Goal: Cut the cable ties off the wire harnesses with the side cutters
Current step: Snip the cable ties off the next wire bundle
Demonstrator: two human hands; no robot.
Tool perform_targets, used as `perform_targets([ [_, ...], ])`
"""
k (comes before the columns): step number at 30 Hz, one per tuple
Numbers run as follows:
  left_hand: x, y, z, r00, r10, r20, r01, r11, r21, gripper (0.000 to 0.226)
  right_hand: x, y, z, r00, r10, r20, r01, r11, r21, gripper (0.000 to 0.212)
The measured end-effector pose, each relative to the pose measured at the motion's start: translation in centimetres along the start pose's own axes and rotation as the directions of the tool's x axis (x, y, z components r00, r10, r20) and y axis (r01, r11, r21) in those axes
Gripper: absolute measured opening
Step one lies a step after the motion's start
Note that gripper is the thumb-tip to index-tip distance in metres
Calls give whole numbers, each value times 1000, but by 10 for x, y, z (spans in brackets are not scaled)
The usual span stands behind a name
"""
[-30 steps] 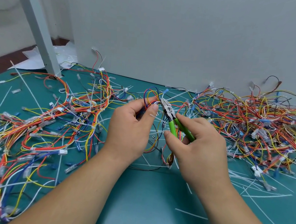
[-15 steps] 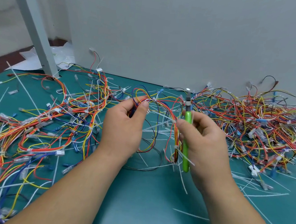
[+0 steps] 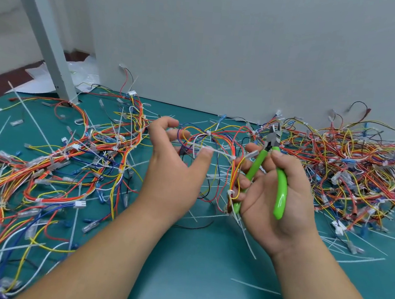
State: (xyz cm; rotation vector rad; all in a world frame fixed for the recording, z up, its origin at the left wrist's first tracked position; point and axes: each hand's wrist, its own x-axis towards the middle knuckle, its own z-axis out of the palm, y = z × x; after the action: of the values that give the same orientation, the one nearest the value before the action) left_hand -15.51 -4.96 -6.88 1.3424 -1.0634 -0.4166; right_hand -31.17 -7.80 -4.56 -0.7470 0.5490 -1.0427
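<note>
The side cutters, green handles spread, lie gripped in the upturned right hand, whose fingers also pinch the wire harness above mid-worktop. The left hand's thumb touches a cable tie; whether this hand grips anything, I cannot tell.

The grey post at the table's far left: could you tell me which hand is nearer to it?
Left. The left hand is right of the grey post; the right hand, gripping the side cutters, lies farther right.

Two hands, one side cutters, two harness heaps (ties uncountable).
</note>
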Motion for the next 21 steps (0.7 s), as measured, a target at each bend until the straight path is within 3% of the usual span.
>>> perform_targets([
  [5, -4, 5, -1, 974, 79, 211, -51, 989, -135, 37, 0, -2, -1, 996, -55, 73, 48, 995, 88, 36],
  [8, -4, 8, -1, 952, 45, 304, -38, 999, -31, 41, 0, -3, -1, 992, -74, 100, 65, 994, 93, 33],
  [12, -2, 8, -1, 919, -62, 389, 44, 998, 54, 24, 0, 2, 1, 992, -85, 97, 83, 996, 29, 33],
  [14, -1, 6, 0, 934, -57, 354, 25, 995, 94, 10, 0, 5, 3, 991, -99, 85, 103, 994, -49, 35],
  [16, 0, 6, 0, 961, -57, 271, 22, 991, 130, 12, 0, 5, 3, 989, -143, 41, 148, 977, -151, 34],
  [21, 1, 3, -1, 999, -18, 38, 7, 963, 269, 8, 2, 4, -2, 930, -367, -29, 330, 866, -377, 29],
])
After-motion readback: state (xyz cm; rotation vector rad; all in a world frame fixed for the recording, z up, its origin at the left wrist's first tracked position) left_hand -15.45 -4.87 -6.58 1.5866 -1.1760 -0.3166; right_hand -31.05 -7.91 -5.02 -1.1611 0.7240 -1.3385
